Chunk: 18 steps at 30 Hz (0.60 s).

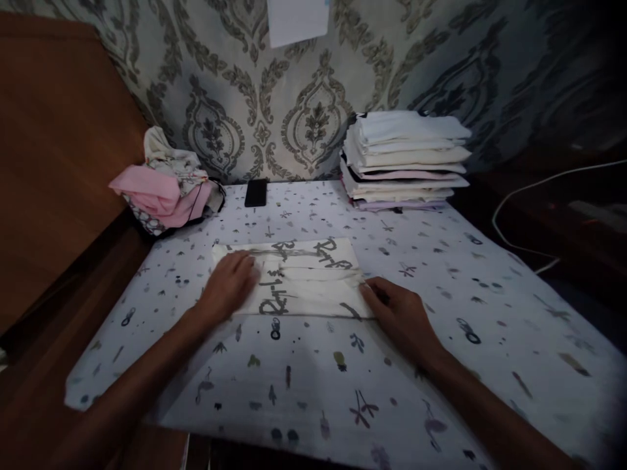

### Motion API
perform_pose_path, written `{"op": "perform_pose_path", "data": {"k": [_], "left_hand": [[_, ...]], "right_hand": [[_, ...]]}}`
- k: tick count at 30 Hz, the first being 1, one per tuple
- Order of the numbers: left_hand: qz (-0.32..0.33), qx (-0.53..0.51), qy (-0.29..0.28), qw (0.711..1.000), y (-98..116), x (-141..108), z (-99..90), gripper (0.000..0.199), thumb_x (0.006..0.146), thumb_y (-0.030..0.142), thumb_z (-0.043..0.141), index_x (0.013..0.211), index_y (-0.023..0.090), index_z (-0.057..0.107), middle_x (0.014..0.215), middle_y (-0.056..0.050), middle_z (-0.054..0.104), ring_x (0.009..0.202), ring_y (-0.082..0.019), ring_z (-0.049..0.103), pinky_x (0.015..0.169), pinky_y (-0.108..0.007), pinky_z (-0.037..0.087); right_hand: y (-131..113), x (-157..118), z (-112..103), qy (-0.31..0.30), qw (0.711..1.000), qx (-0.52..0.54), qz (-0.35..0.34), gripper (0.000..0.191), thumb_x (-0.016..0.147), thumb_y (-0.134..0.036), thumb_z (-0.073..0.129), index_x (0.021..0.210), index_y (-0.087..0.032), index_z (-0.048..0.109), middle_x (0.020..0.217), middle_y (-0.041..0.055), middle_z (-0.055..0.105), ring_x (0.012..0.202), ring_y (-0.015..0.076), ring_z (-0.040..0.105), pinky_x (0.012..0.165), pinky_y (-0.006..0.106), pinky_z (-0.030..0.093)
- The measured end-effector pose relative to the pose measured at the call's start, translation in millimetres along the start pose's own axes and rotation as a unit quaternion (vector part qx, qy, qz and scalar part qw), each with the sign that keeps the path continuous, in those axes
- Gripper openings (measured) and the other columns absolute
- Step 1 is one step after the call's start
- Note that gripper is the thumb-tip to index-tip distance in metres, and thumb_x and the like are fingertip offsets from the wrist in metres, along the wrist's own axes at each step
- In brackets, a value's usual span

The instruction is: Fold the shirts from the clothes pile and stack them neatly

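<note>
A folded white garment (313, 290) with dark brush-style lettering lies flat in the middle of the table. My left hand (230, 285) rests on its left end, fingers lying over the fabric and slightly blurred at the tips. At the garment's right edge, my right hand (398, 316) pinches the cloth between thumb and fingers. The fingers of this hand are partly hidden behind the thumb.
A white patterned cloth (298, 411) covers the table. At the back right stands a stack of folded clothes (406, 160). Crumpled pink and patterned clothes (169, 189) lie back left, beside a black phone (255, 193). A white cable (507, 196) hangs at right.
</note>
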State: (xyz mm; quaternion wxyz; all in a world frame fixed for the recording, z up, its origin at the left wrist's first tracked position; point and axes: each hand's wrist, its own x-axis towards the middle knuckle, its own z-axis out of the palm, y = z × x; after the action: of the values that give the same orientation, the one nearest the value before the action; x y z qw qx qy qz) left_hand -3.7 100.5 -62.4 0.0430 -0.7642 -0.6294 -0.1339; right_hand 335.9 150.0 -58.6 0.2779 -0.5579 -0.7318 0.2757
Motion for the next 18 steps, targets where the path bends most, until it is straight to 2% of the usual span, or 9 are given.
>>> {"op": "perform_pose_path", "data": {"k": [2, 5, 9, 13, 18], "left_hand": [[0.043, -0.006, -0.035, 0.998, 2.3, -6.9, 12.8, 0.049, 0.103, 0.043, 0.038, 0.144, 0.017, 0.045, 0.157, -0.016, 0.042, 0.147, -0.031, 0.034, 0.119, -0.05, 0.028], [0.035, 0.007, -0.087, 0.996, 0.5, -13.6, 22.7, 0.063, 0.104, 0.054, 0.028, 0.155, 0.017, 0.031, 0.165, -0.016, 0.028, 0.154, -0.031, 0.019, 0.122, -0.055, 0.02], [0.026, 0.013, -0.101, 0.994, 4.3, -11.4, 19.2, 0.069, 0.103, 0.059, 0.019, 0.158, 0.02, 0.025, 0.166, -0.015, 0.023, 0.155, -0.03, 0.016, 0.123, -0.057, 0.013], [0.065, -0.002, -0.09, 0.994, 24.7, -2.5, 17.8, 0.071, 0.102, 0.061, 0.015, 0.16, 0.021, 0.018, 0.168, -0.013, 0.018, 0.156, -0.026, 0.011, 0.125, -0.053, 0.007], [0.078, -0.042, -0.14, 0.986, 42.0, 1.8, 28.7, 0.075, 0.099, 0.065, 0.007, 0.161, 0.023, 0.013, 0.169, -0.009, 0.012, 0.156, -0.025, 0.006, 0.125, -0.051, 0.007]], "right_hand": [[-0.3, 0.3, 0.2, 0.001, 1.0, -0.001, 0.007, 0.034, 0.087, -0.05, 0.049, 0.079, -0.023, 0.067, 0.067, 0.0026, 0.068, 0.06, 0.0214, 0.061, 0.058, 0.032, 0.043], [-0.7, 0.7, 0.7, 0.0, 1.0, 0.001, 0.017, 0.034, 0.086, -0.052, 0.049, 0.08, -0.023, 0.067, 0.068, 0.0029, 0.069, 0.063, 0.0229, 0.063, 0.059, 0.033, 0.044], [-0.9, 1.4, 1.6, 0.001, 1.0, -0.006, 0.018, 0.036, 0.084, -0.054, 0.049, 0.079, -0.023, 0.066, 0.067, 0.0022, 0.068, 0.062, 0.0227, 0.063, 0.06, 0.033, 0.045], [-1.0, 1.6, 2.7, -0.003, 1.0, -0.014, 0.019, 0.037, 0.084, -0.055, 0.049, 0.08, -0.023, 0.068, 0.067, 0.0021, 0.068, 0.062, 0.0221, 0.062, 0.059, 0.032, 0.045], [-1.1, 0.8, 4.2, -0.007, 0.999, -0.019, 0.035, 0.039, 0.083, -0.056, 0.049, 0.085, -0.022, 0.069, 0.071, 0.0036, 0.071, 0.065, 0.0232, 0.064, 0.06, 0.033, 0.044]]}}
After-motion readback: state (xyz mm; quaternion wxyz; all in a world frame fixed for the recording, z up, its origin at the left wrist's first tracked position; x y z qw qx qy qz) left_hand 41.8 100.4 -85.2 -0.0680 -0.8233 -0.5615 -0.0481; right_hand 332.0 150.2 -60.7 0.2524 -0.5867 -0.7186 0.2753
